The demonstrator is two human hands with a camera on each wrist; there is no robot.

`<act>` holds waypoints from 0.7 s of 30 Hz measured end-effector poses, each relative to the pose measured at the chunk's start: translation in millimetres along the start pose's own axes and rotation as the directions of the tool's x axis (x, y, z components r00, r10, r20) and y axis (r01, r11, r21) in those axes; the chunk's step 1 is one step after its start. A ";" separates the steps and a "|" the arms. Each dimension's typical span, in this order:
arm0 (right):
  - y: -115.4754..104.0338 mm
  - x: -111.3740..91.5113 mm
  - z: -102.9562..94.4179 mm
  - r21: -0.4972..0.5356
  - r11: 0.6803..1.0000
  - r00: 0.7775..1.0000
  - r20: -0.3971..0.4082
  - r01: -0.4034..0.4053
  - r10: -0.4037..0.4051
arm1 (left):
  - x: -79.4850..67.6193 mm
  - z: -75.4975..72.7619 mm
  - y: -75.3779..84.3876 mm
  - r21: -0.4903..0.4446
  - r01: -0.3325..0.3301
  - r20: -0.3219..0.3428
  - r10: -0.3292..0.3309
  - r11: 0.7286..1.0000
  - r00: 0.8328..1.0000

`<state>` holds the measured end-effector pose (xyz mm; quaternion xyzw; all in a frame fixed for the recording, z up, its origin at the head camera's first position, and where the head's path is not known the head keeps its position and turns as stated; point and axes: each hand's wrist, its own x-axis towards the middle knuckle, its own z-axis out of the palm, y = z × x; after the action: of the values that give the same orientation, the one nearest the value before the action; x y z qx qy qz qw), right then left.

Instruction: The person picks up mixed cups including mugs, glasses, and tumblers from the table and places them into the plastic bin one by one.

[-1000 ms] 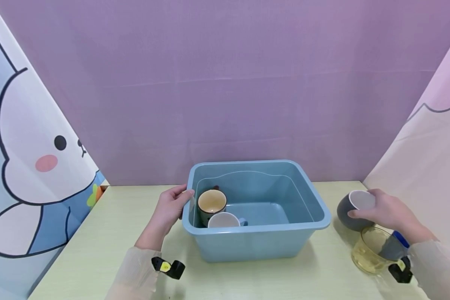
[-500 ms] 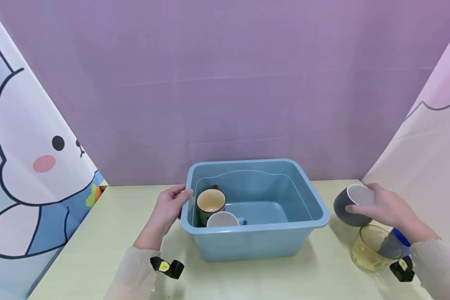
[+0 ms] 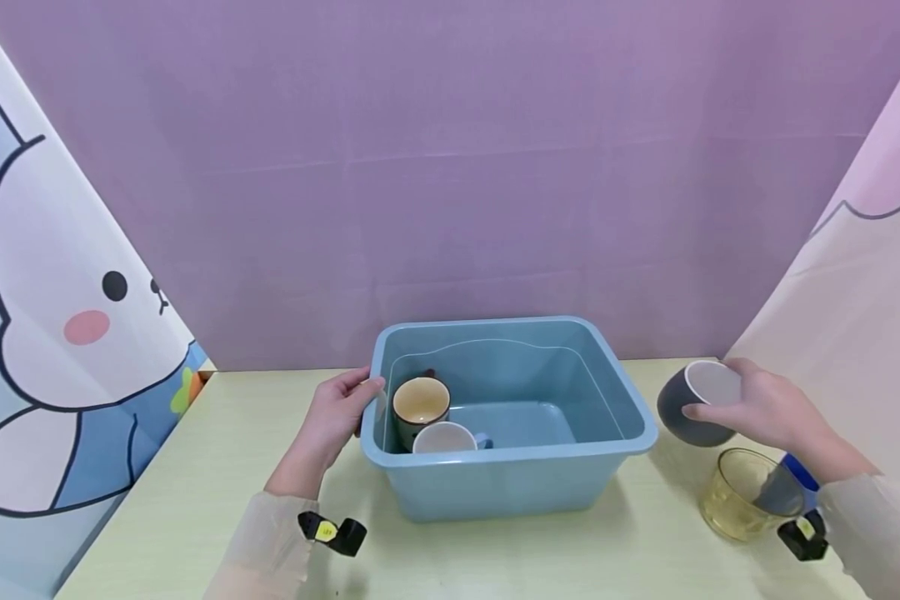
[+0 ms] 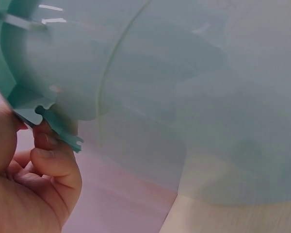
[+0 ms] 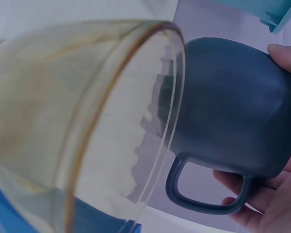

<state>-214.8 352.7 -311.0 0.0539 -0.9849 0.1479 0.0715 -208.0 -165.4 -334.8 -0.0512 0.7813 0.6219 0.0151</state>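
My right hand (image 3: 776,412) grips a dark grey mug (image 3: 678,412) with a white inside, at the right of the table. The mug is tilted and appears raised; its handle (image 5: 203,206) shows low in the right wrist view. At the blue plastic tub (image 3: 510,487), my left hand (image 3: 333,417) pinches the left rim between thumb and fingers. Inside the tub, on the left, are a cream-lined mug (image 3: 422,402) and a white mug (image 3: 445,437) with a light blue handle.
A yellowish clear glass (image 3: 723,500) stands near my right wrist, with a blue item (image 3: 801,472) partly hidden beside it. The pale table (image 3: 540,567) meets a purple curtain (image 3: 465,192) at the back. Printed cloth hangs at both sides.
My right hand has moved the grey mug slightly up and to the left in the head view, away from the glass. My left hand keeps its hold on the tub's rim.
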 end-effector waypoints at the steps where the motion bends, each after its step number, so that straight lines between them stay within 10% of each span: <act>1: -0.9 0.3 -0.2 0.001 1.000 1.000 -0.002 0.003 -0.003 | 0.0 0.1 -0.2 -0.001 0.001 0.000 -0.001 1.000 1.000; 21: -22.5 2.4 -15.2 0.019 0.998 0.997 -0.046 0.063 -0.062 | 1.4 1.5 0.4 0.001 -0.005 -0.016 0.005 1.000 1.000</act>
<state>-212.4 335.7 -289.9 0.0820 -0.9793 0.1568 0.0979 -209.5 -163.9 -334.9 -0.0543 0.7818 0.6212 0.0073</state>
